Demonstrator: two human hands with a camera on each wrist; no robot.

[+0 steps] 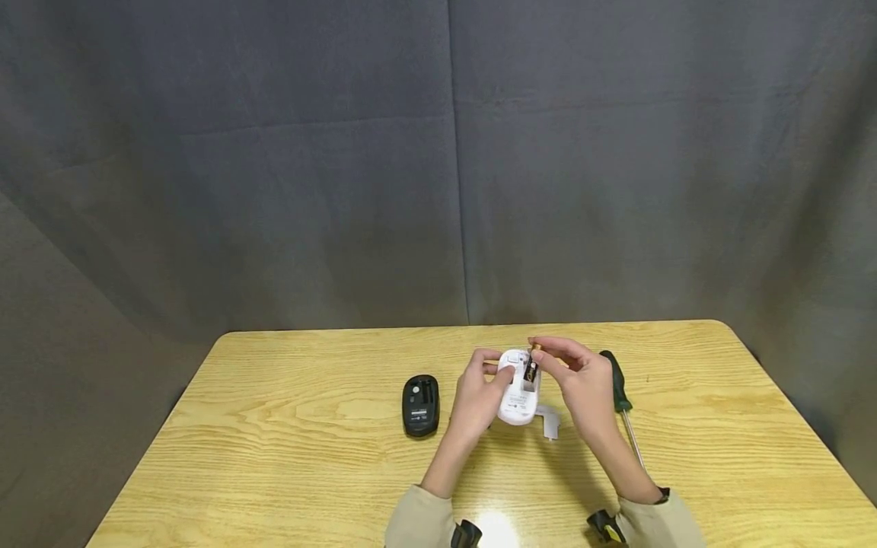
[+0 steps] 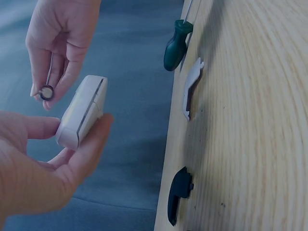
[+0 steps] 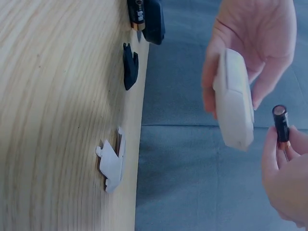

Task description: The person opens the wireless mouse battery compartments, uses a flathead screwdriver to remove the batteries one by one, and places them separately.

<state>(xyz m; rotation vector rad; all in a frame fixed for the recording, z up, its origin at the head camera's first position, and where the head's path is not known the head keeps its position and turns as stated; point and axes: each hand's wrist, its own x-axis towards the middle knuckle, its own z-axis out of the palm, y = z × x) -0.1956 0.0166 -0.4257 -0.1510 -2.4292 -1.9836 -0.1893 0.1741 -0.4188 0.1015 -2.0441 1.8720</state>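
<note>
My left hand (image 1: pixel 479 388) holds a white computer mouse (image 1: pixel 517 403) with its underside up and its battery bay uncovered. Between the thumb and fingers of my right hand (image 1: pixel 578 373) is a black and copper AA battery (image 1: pixel 531 368). In the head view the battery overlaps the bay at a tilt. Seen from the right wrist, the battery (image 3: pixel 280 124) stands apart from the mouse (image 3: pixel 233 101), pointing up. The left wrist view shows the battery end-on (image 2: pixel 46 92) beside the mouse (image 2: pixel 86 110), both above the table.
A white battery cover (image 1: pixel 550 422) lies on the table below the hands. Right of it lies a green-handled screwdriver (image 1: pixel 619 384). An overturned black mouse (image 1: pixel 420 407) rests at left. The right wrist view shows a black cover (image 3: pixel 130 67) and another battery (image 3: pixel 137 14) near that mouse.
</note>
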